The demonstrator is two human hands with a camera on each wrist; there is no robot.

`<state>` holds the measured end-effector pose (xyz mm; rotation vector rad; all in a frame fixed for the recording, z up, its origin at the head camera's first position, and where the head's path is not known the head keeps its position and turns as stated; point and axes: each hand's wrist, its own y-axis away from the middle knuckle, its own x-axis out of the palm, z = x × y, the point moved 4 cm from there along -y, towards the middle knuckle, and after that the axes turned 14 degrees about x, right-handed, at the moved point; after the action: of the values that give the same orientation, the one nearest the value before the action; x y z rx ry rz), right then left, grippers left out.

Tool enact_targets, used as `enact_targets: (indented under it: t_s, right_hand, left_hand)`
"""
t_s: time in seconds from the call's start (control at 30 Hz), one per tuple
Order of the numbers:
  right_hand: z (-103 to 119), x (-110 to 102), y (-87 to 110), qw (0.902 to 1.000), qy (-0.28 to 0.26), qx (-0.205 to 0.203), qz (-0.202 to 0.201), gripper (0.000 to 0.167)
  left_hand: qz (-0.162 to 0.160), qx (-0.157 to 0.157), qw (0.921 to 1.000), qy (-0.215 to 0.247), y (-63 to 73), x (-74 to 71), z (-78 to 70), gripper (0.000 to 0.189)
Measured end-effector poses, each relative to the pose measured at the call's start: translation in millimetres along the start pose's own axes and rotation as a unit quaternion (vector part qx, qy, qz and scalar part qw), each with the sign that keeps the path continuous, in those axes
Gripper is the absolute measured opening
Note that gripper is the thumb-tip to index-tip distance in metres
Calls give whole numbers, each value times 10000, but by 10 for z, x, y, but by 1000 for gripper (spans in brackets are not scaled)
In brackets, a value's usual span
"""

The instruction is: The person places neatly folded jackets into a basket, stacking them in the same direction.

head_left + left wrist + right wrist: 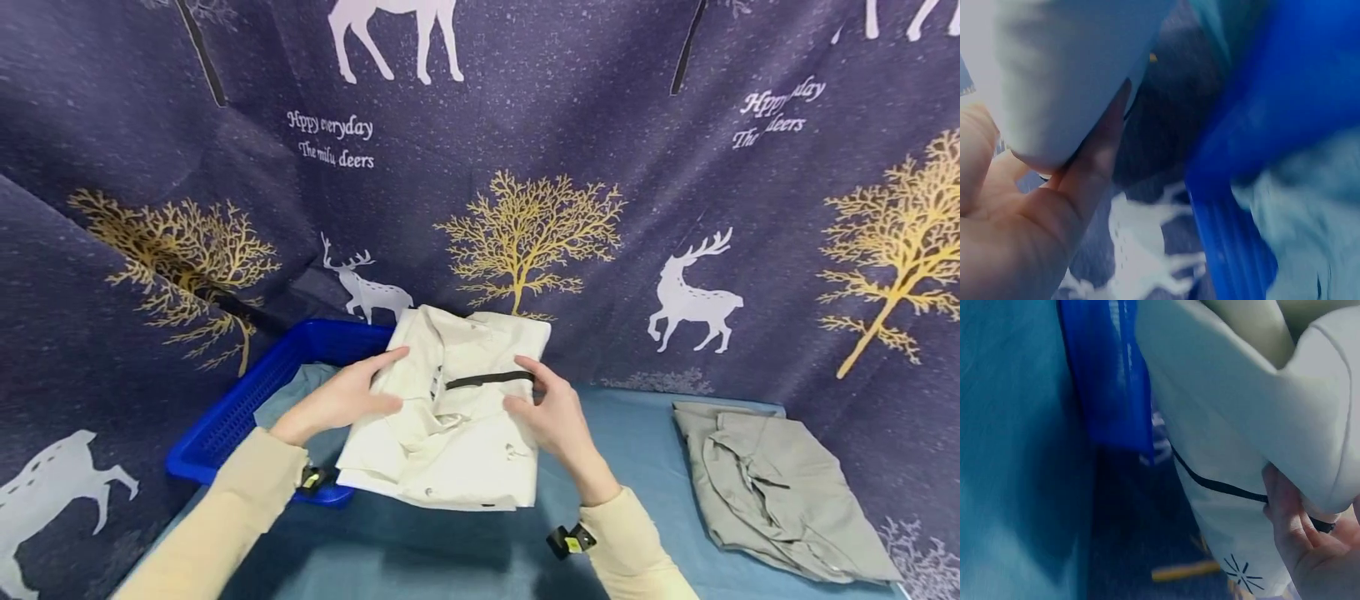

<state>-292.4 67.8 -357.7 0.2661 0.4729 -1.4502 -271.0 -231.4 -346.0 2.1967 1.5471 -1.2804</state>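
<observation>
Both hands hold a folded white garment [465,458] up above the table, with a black strap [487,379] across its middle. My left hand [337,404] grips its left edge, thumb over the front; in the left wrist view, fingers [1094,159] run beneath the white cloth [1072,75]. At the opposite edge my right hand [553,417] pinches the fabric near the strap's end. The right wrist view shows the garment's folded layers [1229,419] and a small dark starburst print [1243,574] on its underside.
A blue plastic basket [217,446] stands at the left with blue-grey cloth [300,390] inside, partly behind the left arm. On the right of the blue-covered table [622,442] lies a folded grey-green garment [795,492]. A dark curtain with deer and trees [570,125] hangs behind.
</observation>
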Motion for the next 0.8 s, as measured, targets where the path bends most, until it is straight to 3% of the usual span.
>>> enact_targets:
  t_s: [0.3,0.53,0.8]
  right_hand:
    - [271,595,-132,9990,-304,29,312,58]
    - [529,1042,-160,9962,-628,111,589,57]
    - [720,1485,-228,9969,-618,225,441,57]
  left_hand:
    - [187,-125,9967,-775,336,-529,178,80]
    - [531,-754,9913,-941,570,-923,322,84]
    - [624,-1031,9887,-894,726,-1145,547,84]
